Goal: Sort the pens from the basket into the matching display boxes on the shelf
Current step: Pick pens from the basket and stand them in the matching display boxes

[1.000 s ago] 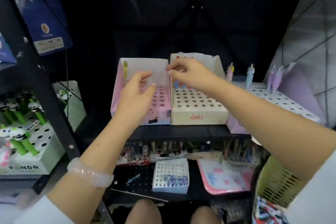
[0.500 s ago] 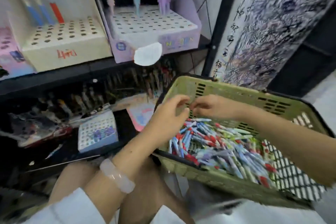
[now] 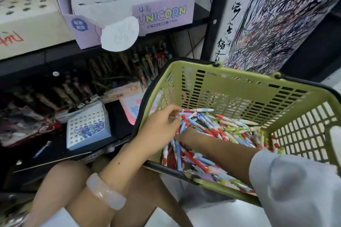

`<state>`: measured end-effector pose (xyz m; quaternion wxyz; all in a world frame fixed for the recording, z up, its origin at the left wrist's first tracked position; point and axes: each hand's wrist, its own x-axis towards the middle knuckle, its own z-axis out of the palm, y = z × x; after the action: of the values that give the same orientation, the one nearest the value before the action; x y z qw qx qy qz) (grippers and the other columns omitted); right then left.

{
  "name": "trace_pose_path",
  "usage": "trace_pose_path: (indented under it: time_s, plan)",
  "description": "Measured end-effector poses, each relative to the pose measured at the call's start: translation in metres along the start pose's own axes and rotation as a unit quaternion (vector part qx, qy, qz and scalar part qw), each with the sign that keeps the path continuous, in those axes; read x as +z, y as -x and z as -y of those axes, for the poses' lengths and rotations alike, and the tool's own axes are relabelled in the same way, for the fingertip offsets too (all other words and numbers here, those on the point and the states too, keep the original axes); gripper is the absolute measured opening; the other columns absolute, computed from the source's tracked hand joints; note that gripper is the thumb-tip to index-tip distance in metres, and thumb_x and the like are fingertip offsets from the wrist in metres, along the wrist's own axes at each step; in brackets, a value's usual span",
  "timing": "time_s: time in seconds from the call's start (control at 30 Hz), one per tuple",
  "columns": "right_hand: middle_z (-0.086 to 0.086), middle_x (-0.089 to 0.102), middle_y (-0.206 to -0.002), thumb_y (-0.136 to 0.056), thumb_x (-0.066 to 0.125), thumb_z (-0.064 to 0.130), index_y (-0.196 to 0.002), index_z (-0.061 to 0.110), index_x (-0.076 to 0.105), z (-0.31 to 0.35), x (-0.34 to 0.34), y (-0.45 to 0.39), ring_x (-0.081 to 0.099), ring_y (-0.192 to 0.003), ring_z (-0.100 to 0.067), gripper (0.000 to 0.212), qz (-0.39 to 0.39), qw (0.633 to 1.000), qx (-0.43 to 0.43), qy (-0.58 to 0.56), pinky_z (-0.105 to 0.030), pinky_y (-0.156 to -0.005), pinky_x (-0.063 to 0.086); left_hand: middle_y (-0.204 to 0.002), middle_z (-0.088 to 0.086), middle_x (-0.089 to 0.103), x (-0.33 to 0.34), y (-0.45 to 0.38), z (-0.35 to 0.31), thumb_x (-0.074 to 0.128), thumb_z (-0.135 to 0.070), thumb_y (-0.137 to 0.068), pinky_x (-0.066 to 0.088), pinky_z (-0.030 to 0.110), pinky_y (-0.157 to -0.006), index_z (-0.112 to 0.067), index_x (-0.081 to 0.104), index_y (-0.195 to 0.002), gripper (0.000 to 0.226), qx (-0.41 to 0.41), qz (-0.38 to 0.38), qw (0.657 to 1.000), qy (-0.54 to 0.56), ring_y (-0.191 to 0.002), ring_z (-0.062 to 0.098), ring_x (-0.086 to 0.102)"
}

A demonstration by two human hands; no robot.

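A green plastic basket (image 3: 238, 79) at my right holds a heap of pens (image 3: 227, 131) with blue, red and white barrels. My left hand (image 3: 158, 127), with a pale bangle on its wrist, reaches over the basket's left rim and pinches the end of a blue-and-white pen (image 3: 199, 110) at the top of the heap. My right hand (image 3: 186, 134) is down among the pens just under the left hand, which hides its fingers. On the shelf above stand a purple UNICORN display box (image 3: 164, 14) and a cream display box (image 3: 27, 24), both with rows of holes.
On the lower shelf are a small white-and-blue holed box (image 3: 86, 127) with a few purple-topped pens, a pink tray (image 3: 131, 110) and a row of dark pens behind. A black shelf post (image 3: 212, 24) and a scribbled-on board (image 3: 276, 14) rise behind the basket. My knees are below.
My view swung from the shelf boxes down to the basket. Both hands went from the boxes into the pens, and the left hand took hold of one pen.
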<state>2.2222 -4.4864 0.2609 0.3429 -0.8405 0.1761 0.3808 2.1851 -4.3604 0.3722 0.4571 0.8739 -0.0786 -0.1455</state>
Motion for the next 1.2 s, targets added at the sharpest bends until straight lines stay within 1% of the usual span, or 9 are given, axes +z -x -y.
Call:
trace_pose_path:
  time_s: [0.1, 0.17, 0.33, 0.43, 0.57, 0.73, 0.83, 1.03, 1.2]
  plan:
    - [-0.005, 0.041, -0.037, -0.094, 0.053, 0.018, -0.058, 0.009, 0.037, 0.004, 0.013, -0.006, 0.036, -0.031, -0.012, 0.040, 0.002, 0.992, 0.038, -0.118, -0.017, -0.031, 0.025, -0.102, -0.023, 0.050, 0.000, -0.001, 0.002, 0.047, -0.023, -0.095, 0.032, -0.001, -0.077, -0.033, 0.051, -0.111, 0.019, 0.005, 0.000, 1.000, 0.012, -0.094, -0.011, 0.047]
    - [-0.007, 0.045, -0.051, -0.095, 0.052, 0.016, -0.063, 0.008, 0.037, 0.006, 0.011, -0.005, 0.041, -0.042, -0.012, 0.036, 0.012, 0.987, 0.035, -0.155, -0.018, -0.034, 0.031, -0.100, -0.027, 0.049, 0.000, 0.000, 0.002, 0.047, -0.022, -0.095, 0.032, -0.007, -0.073, -0.029, 0.053, -0.115, 0.022, 0.007, 0.002, 1.000, 0.024, -0.091, -0.019, 0.045]
    - [-0.028, 0.055, -0.095, -0.098, 0.042, 0.021, -0.114, -0.007, 0.049, 0.008, -0.007, 0.014, 0.056, -0.087, -0.038, 0.033, -0.028, 0.976, -0.095, -0.192, -0.043, -0.074, 0.048, -0.102, -0.021, 0.053, -0.003, -0.001, -0.002, 0.047, -0.016, -0.094, 0.032, -0.008, -0.071, -0.029, 0.053, -0.110, 0.021, -0.009, -0.004, 0.998, 0.065, -0.090, -0.019, 0.045]
    - [-0.016, 0.051, -0.070, -0.099, 0.042, 0.021, -0.080, 0.007, 0.049, 0.015, -0.037, 0.038, 0.056, -0.064, -0.024, 0.025, -0.055, 0.932, -0.182, -0.309, -0.029, -0.063, 0.047, -0.116, -0.011, 0.053, -0.003, -0.001, -0.007, 0.048, -0.020, -0.094, 0.036, -0.002, -0.069, -0.029, 0.049, -0.119, 0.027, -0.025, -0.007, 0.998, 0.058, -0.091, -0.012, 0.048]
    - [0.007, 0.052, -0.050, -0.098, 0.045, 0.029, -0.072, 0.016, 0.043, 0.032, -0.069, 0.076, 0.054, -0.047, -0.007, 0.028, 0.019, 0.871, -0.242, -0.427, -0.021, -0.051, 0.049, -0.133, -0.006, 0.044, -0.001, -0.002, -0.017, 0.057, -0.035, -0.090, 0.039, 0.024, -0.089, -0.028, 0.018, -0.144, 0.067, -0.087, 0.068, 0.990, 0.083, -0.111, 0.009, 0.046]
    - [0.002, 0.056, -0.072, -0.096, 0.046, 0.036, -0.069, 0.024, 0.054, 0.063, -0.081, 0.120, 0.051, -0.069, -0.013, 0.031, -0.013, 0.882, -0.345, -0.321, -0.029, -0.070, 0.044, -0.095, 0.004, 0.069, -0.007, -0.003, -0.038, 0.057, -0.024, -0.091, 0.054, 0.031, -0.074, -0.020, 0.057, -0.110, 0.019, -0.082, 0.123, 0.952, 0.267, -0.087, 0.016, 0.067]
    - [0.000, 0.065, -0.087, -0.096, 0.046, 0.036, -0.061, 0.028, 0.064, 0.079, -0.090, 0.140, 0.061, -0.083, -0.010, 0.040, -0.022, 0.886, -0.383, -0.260, -0.030, -0.081, 0.049, -0.070, 0.000, 0.062, -0.019, 0.005, -0.045, 0.051, -0.026, -0.093, 0.052, 0.026, -0.059, -0.018, 0.058, -0.090, 0.011, -0.023, 0.135, 0.946, 0.295, -0.066, 0.012, 0.063]
    - [0.002, 0.065, -0.087, -0.087, 0.051, 0.039, -0.098, 0.020, 0.059, 0.097, -0.097, 0.170, 0.063, -0.076, -0.005, 0.024, 0.017, 0.857, -0.450, -0.251, -0.018, -0.071, 0.053, -0.055, -0.006, 0.047, -0.046, 0.025, -0.049, 0.043, -0.034, -0.095, 0.042, 0.021, -0.047, -0.018, 0.048, -0.076, 0.025, 0.063, 0.051, 0.941, 0.328, -0.048, 0.010, 0.046]
    - [0.003, 0.063, -0.068, -0.093, 0.052, 0.013, -0.089, 0.008, 0.060, 0.115, -0.083, 0.188, 0.056, -0.058, -0.005, 0.011, -0.062, 0.826, -0.509, -0.235, -0.014, -0.057, 0.048, -0.055, -0.006, 0.049, -0.071, 0.042, -0.047, 0.045, -0.030, -0.095, 0.041, 0.020, -0.044, -0.019, 0.052, -0.087, 0.015, 0.092, -0.027, 0.932, 0.349, -0.047, 0.008, 0.044]
